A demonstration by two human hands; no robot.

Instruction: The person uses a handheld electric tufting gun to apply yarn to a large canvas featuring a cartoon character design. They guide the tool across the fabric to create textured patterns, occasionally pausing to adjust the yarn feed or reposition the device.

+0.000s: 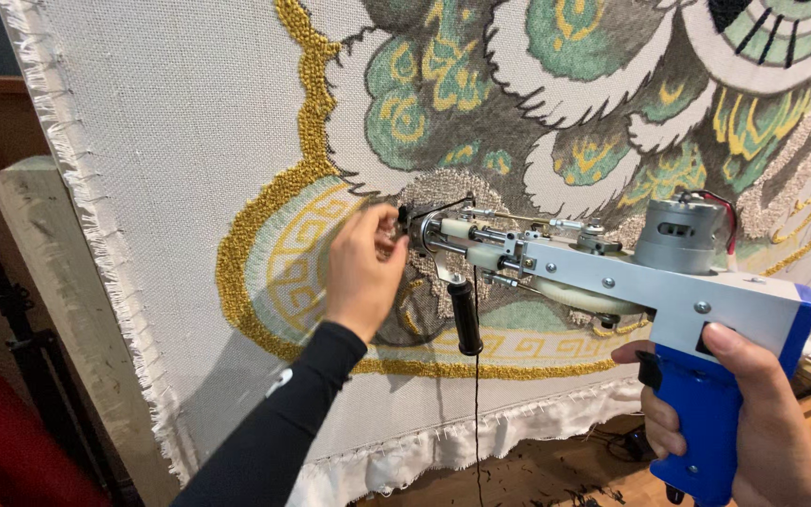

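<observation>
The right hand [753,413] grips the tufting gun's [612,282] blue handle low at right, while the left hand [363,268] pinches at its needle tip against the stretched tufting cloth [171,141], whose frayed left edge stands well clear.

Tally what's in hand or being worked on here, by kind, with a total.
Tufting gun, grey body with blue grip, held by the right hand: 1
Stretched cloth with tufted pattern: 1
Dark yarn strand hanging from the gun, near the left hand: 1
Total: 3
</observation>
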